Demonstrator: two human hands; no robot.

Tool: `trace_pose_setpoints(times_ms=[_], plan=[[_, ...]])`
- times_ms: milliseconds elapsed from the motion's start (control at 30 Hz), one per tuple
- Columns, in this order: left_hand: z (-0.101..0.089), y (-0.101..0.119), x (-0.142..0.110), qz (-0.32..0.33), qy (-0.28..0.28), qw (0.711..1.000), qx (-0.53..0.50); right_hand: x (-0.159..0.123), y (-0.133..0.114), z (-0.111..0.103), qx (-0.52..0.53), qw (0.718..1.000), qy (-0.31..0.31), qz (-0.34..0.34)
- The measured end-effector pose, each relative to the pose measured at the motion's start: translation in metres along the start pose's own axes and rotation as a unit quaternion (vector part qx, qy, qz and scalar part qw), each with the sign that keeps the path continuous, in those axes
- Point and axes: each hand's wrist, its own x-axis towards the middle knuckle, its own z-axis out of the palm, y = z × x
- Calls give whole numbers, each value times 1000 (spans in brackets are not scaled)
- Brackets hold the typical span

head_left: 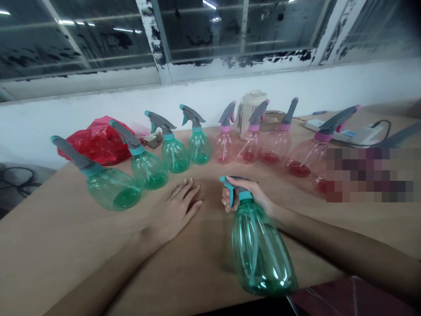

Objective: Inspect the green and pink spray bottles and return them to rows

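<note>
My right hand (245, 191) is closed around the grey and teal trigger head of a green spray bottle (263, 250), whose clear body hangs toward the table's front edge. Flat on the tabletop lies my left hand (179, 208), fingers spread, holding nothing. Nearest to it stands a green spray bottle (149, 169), with another green spray bottle (113, 188) farther left. Two more, a green spray bottle (176, 153) and a smaller-looking green spray bottle (199, 147), stand behind my fingers.
Several pink spray bottles (224, 145) continue the curved row rightward across the wooden table (59, 232). Behind the row are a red plastic bag (98, 140), a white container (255, 105) and a white power strip (362, 134) with a cable. A blurred-out patch covers the right side.
</note>
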Motion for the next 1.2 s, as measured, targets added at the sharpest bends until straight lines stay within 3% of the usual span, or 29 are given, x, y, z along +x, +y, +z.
trace_pose_setpoints(times_ms=[233, 633, 1200], plan=[[3, -1, -1, -2, 2, 1000, -8, 4, -1, -4, 42, 993, -87, 62], [2, 0, -1, 7, 16, 1000, -13, 11, 0, -11, 59, 993, -64, 83], [1, 0, 0, 2, 2, 1000, 1, 3, -5, -4, 70, 993, -59, 76]])
